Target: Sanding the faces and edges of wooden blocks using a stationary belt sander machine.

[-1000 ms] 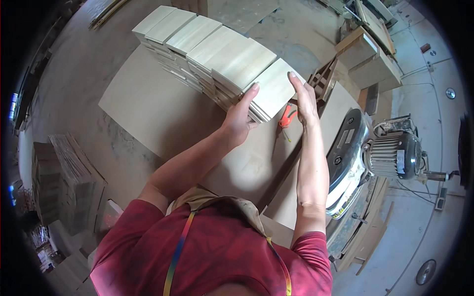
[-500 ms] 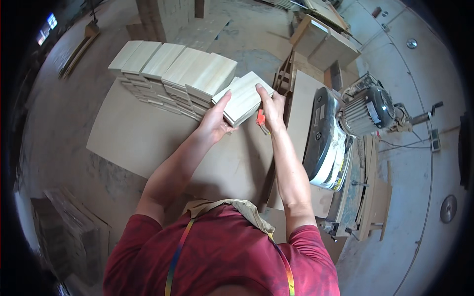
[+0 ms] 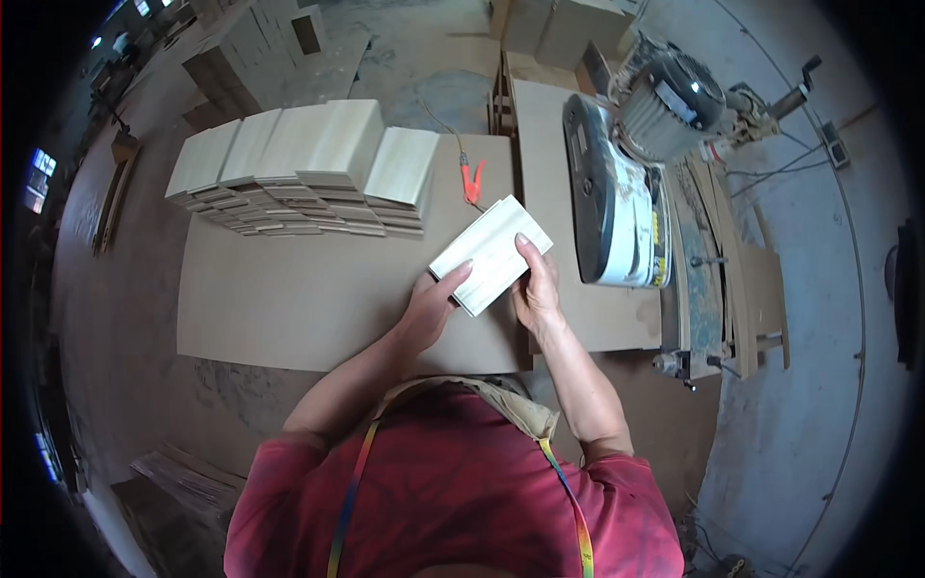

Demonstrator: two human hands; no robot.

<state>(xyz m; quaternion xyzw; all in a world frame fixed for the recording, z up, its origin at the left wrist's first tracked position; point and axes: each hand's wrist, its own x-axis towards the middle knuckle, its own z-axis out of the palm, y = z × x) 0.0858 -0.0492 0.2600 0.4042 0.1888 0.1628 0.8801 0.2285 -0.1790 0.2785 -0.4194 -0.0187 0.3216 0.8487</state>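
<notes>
Where the pale boards meet our left hand and right hand, the grip clasps opposite sides, thumbs on top, probably so layers don't slide; below lies the worktop; beyond, leftward, stacked boards stand packed together, we guess for steadiness.

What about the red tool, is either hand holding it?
No, the red tool lies on the tabletop; the left hand and right hand hold a small stack of pale boards.
</notes>
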